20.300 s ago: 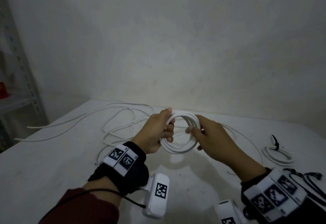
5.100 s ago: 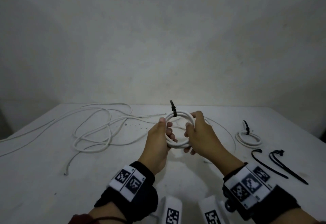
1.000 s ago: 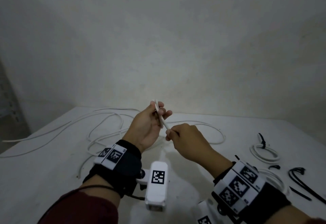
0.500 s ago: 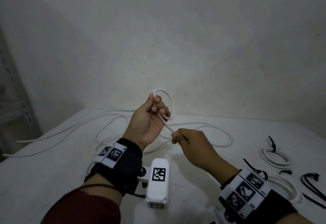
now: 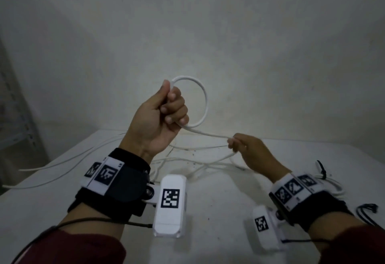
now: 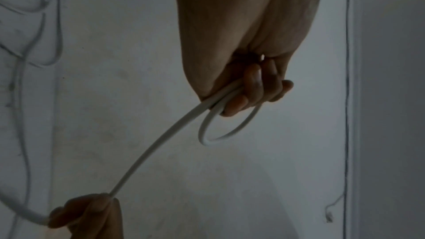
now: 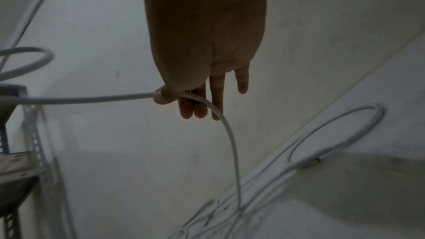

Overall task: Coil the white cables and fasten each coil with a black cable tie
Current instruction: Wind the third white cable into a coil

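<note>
- One loop of white cable (image 5: pixel 205 101) stands in the air above the table's far edge, gripped in the fisted left hand (image 5: pixel 160 116).
- The right hand (image 5: pixel 250 149) pinches the cable's run lower down; the rest trails slack across the table (image 5: pixel 218 211).
- With a single turn, loosening the fist would probably let it spring open.
- The tangled slack (image 5: pixel 187 163) could snag while feeding.
- A tied coil (image 5: pixel 331 184) lies near the right edge, spare black ties (image 5: pixel 368 211) beside it.

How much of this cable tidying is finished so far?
One tied coil already lies on the table's right side. The left hand holds the first loop of a new cable while the right hand feeds it. Loose cable and spare ties remain.
</note>
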